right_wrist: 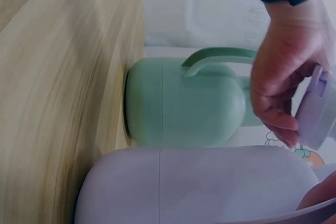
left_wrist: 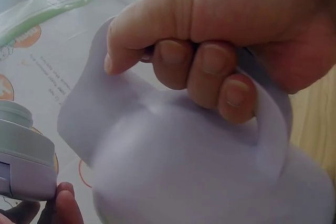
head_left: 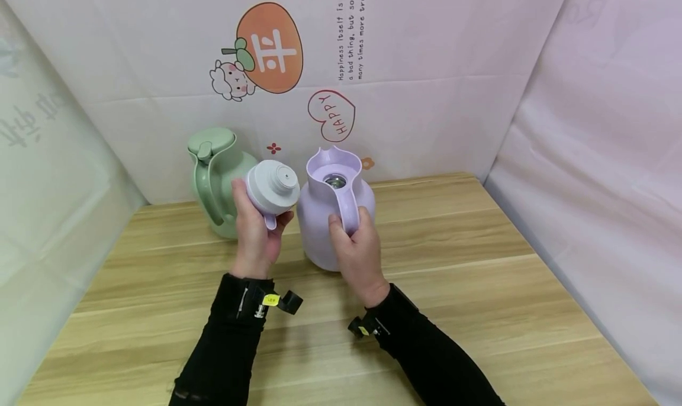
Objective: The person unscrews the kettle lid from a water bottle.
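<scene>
Holding lid (head_left: 266, 194) in left grip (head_left: 254, 237), jug handle (head_left: 348, 209) inside right grip (head_left: 360, 252)

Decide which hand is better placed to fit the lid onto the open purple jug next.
The left hand, probably: it holds the lid beside the open jug, while the right hand grips the jug's handle and could steady it. The lid's stopper points upward, so it would likely need turning over.

Plain lilac is noted on the jug (head_left: 315, 222) at the right hand (head_left: 360, 253); pale grey edged with lilac, on the lid (head_left: 268, 188) in the left hand (head_left: 254, 235). Pale green is recorded on the flask (head_left: 230, 178) beyond it, streaked brown on the tabletop (head_left: 453, 258) below both.
</scene>
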Tool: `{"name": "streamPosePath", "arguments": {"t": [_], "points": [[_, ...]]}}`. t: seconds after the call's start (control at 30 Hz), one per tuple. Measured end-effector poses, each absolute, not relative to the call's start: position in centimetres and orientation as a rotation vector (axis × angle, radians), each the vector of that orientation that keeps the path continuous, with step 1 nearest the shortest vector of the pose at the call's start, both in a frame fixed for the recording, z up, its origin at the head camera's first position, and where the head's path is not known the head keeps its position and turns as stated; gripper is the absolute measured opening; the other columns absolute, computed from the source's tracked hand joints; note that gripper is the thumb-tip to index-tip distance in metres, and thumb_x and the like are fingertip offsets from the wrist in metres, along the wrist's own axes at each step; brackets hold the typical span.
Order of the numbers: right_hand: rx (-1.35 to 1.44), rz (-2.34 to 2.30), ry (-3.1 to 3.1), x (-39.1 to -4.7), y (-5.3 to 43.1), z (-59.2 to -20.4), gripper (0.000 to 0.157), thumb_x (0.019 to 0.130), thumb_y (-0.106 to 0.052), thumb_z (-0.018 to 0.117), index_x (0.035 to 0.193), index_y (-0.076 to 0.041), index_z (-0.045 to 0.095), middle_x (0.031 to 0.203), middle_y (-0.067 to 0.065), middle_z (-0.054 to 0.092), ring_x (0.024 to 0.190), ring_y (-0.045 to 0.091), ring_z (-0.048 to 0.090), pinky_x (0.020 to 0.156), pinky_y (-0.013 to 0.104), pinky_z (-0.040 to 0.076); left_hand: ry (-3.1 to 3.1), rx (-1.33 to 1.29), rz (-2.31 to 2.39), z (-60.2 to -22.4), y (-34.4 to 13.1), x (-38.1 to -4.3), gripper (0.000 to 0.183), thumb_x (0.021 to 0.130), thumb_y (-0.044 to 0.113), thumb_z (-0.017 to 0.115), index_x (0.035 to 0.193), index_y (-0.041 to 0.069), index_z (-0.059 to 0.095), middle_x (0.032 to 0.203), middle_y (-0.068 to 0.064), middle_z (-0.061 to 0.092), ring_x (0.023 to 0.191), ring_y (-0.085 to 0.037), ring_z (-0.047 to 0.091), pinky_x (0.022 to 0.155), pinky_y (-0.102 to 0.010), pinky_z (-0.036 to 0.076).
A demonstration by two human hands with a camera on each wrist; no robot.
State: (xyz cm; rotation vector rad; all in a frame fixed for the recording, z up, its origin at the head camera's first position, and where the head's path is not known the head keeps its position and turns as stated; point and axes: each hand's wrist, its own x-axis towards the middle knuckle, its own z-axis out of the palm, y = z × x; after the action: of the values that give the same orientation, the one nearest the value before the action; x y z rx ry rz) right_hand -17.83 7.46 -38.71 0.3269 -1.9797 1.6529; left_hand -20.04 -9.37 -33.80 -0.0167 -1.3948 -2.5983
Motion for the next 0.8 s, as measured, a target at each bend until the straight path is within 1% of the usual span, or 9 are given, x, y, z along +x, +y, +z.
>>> {"name": "streamPosePath", "arguments": {"t": [0.1,0.27,0.37,0.53,0.67,0.8], "points": [[0.306,1.645,-1.982,-18.0,7.6,-38.6,0.022,0.099,-0.020,0.065,0.095,-0.001,0.055,0.075,0.003,0.041,0.069,0.020,0.047,0.059,0.032,0.037,-1.377,0.036,-2.641,-34.6,-9.3,-20.0,0.072,0.104,0.073,0.020,0.118,0.020,0.067,0.092,0.002,0.073,0.074,-0.015,0.064,0.068,-0.026,0.050],[0.272,1.639,-1.990,-18.4,8.1,-38.5,0.022,0.099,-0.021,0.065,0.097,-0.001,0.055,0.078,0.006,0.046,0.074,0.022,0.050,0.062,0.036,0.040,-1.350,0.113,-2.739,-36.0,-9.1,-20.1,0.079,0.102,0.077,0.015,0.124,0.020,0.065,0.095,0.001,0.073,0.081,-0.016,0.066,0.073,-0.028,0.047],[0.250,1.637,-1.985,-18.7,8.4,-38.4,0.024,0.100,-0.023,0.065,0.098,-0.001,0.055,0.080,0.008,0.049,0.075,0.023,0.052,0.063,0.038,0.042,-1.328,0.201,-2.797,-36.9,-8.9,-20.2,0.082,0.099,0.081,0.015,0.127,0.021,0.064,0.097,0.001,0.073,0.086,-0.017,0.067,0.076,-0.029,0.047],[0.228,1.627,-1.961,-19.2,8.9,-38.6,0.025,0.100,-0.023,0.065,0.098,0.000,0.056,0.081,0.009,0.051,0.076,0.023,0.053,0.064,0.037,0.044,-1.268,0.367,-2.849,-38.2,-8.7,-20.6,0.081,0.098,0.082,0.018,0.127,0.023,0.065,0.095,0.001,0.075,0.088,-0.017,0.070,0.079,-0.029,0.049],[0.216,1.609,-1.952,-19.8,9.2,-38.7,0.025,0.100,-0.022,0.065,0.099,0.001,0.056,0.082,0.009,0.051,0.076,0.024,0.053,0.064,0.037,0.043,-1.218,0.399,-2.883,-39.1,-8.6,-20.9,0.081,0.099,0.081,0.016,0.130,0.022,0.063,0.097,0.001,0.075,0.089,-0.017,0.071,0.081,-0.029,0.051],[0.202,1.587,-1.952,-20.3,9.5,-38.7,0.026,0.100,-0.023,0.064,0.098,0.000,0.054,0.080,0.007,0.047,0.074,0.023,0.051,0.063,0.037,0.042,-1.138,0.409,-2.926,-39.7,-8.5,-21.1,0.081,0.100,0.079,0.015,0.135,0.022,0.060,0.101,-0.002,0.074,0.091,-0.019,0.072,0.081,-0.027,0.053]]}}
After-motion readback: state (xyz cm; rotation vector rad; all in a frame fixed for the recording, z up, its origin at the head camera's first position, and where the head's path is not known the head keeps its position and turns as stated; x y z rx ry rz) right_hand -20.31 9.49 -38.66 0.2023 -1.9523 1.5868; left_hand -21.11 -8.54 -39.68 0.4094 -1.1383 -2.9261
